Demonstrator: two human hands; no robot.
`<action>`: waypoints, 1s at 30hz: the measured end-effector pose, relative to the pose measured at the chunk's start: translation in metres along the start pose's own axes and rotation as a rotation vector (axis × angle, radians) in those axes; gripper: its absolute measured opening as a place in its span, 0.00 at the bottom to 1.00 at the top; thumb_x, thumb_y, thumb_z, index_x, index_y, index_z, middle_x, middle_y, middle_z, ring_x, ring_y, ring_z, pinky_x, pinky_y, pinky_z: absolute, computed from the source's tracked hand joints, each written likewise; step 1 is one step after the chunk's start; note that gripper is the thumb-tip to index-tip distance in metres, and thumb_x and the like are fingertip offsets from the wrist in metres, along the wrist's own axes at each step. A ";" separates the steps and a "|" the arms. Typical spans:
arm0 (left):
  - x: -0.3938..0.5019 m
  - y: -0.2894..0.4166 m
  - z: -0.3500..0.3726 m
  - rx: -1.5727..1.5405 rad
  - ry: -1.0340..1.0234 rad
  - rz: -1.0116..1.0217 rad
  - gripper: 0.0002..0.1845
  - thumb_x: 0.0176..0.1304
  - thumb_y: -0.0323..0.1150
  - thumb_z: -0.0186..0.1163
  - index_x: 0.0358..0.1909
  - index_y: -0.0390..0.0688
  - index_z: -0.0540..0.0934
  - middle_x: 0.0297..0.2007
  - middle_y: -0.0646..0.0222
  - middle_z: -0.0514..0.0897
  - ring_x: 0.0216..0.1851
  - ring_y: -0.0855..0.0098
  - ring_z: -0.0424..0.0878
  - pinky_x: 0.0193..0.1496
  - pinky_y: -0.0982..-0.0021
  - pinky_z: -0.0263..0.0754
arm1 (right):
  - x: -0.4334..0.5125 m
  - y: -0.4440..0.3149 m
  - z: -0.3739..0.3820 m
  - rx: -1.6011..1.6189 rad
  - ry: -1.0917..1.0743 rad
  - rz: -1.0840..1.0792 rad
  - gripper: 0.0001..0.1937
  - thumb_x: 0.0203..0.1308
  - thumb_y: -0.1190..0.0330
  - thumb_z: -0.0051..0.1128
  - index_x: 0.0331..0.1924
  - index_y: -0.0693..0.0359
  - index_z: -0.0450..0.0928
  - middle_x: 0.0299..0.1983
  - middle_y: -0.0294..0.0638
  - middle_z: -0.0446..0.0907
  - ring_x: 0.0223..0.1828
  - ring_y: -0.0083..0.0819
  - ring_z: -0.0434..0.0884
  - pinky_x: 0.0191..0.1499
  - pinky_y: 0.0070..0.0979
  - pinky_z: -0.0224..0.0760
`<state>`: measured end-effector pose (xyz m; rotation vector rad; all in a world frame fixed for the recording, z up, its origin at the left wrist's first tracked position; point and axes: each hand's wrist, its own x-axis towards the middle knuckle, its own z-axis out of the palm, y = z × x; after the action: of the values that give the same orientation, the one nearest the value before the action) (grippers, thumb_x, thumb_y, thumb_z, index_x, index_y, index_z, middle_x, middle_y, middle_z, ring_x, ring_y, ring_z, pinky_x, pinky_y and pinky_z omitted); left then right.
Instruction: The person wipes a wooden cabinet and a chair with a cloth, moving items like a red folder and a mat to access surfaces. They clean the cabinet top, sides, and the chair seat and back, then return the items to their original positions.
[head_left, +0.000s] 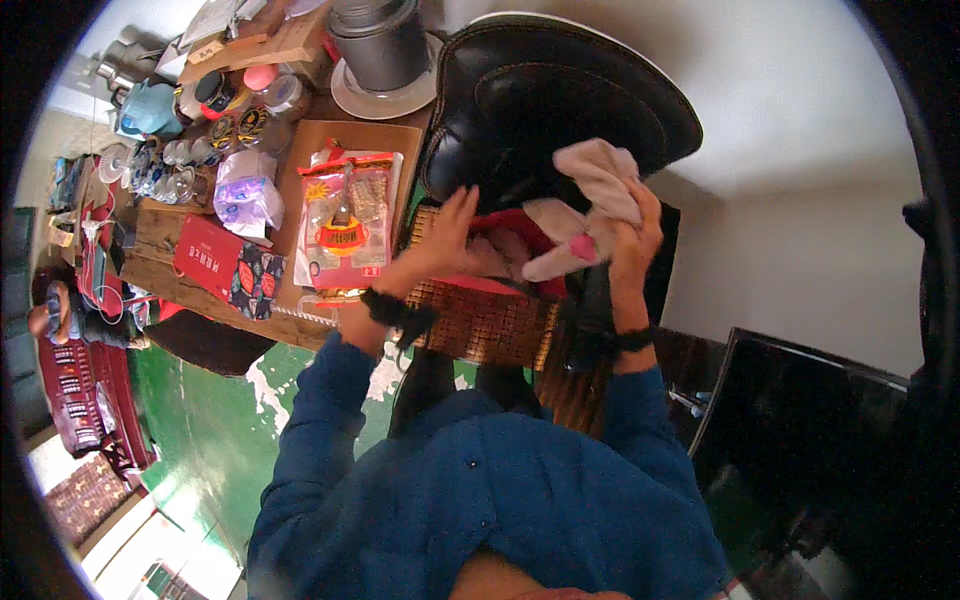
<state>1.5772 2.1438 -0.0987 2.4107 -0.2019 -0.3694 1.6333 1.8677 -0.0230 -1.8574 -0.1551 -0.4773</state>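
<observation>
My right hand (637, 225) grips a pale, soft fabric item (596, 172) with several floppy parts and a pink patch, possibly socks or a plush toy. Its lower parts hang over a red fabric piece (551, 281) on the chair seat. My left hand (442, 240) is at the left side of that red fabric, fingers spread, with nothing held in them. Between my hands, more pale pinkish cloth (499, 255) lies within the red fabric; its shape is partly hidden. Under all this is a woven bamboo-tile seat mat (487, 322).
A black leather chair back (562, 97) rises beyond the seat. At left, a wooden table (154, 244) bears a red-edged food packet (346, 225), a red box (210, 255), a tissue pack (246, 193) and jars (262, 127). A dark flat screen (795, 435) stands at right.
</observation>
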 end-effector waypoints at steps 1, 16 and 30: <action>-0.015 0.006 0.023 0.083 -0.043 -0.017 0.69 0.37 0.49 0.77 0.77 0.46 0.40 0.75 0.50 0.49 0.76 0.48 0.47 0.73 0.42 0.44 | -0.013 0.000 -0.020 0.070 0.047 0.093 0.21 0.53 0.78 0.53 0.54 0.63 0.78 0.53 0.43 0.77 0.57 0.36 0.75 0.61 0.30 0.67; 0.050 0.017 0.072 -0.328 0.055 0.005 0.26 0.45 0.31 0.67 0.50 0.37 0.80 0.37 0.52 0.85 0.42 0.56 0.83 0.47 0.60 0.74 | -0.171 -0.011 -0.166 0.398 0.244 0.622 0.24 0.52 0.81 0.46 0.56 0.66 0.75 0.52 0.43 0.79 0.51 0.31 0.80 0.54 0.27 0.73; -0.071 0.223 -0.032 -0.814 -0.581 -0.012 0.11 0.60 0.33 0.62 0.42 0.38 0.80 0.33 0.71 0.80 0.30 0.77 0.74 0.42 0.75 0.75 | -0.322 -0.092 -0.218 0.147 0.370 0.602 0.26 0.38 0.81 0.55 0.49 0.64 0.80 0.53 0.41 0.76 0.57 0.33 0.75 0.60 0.30 0.68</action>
<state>1.5100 2.0112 0.0852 1.4637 -0.2333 -0.9466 1.2557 1.7369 -0.0129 -1.5420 0.5881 -0.3626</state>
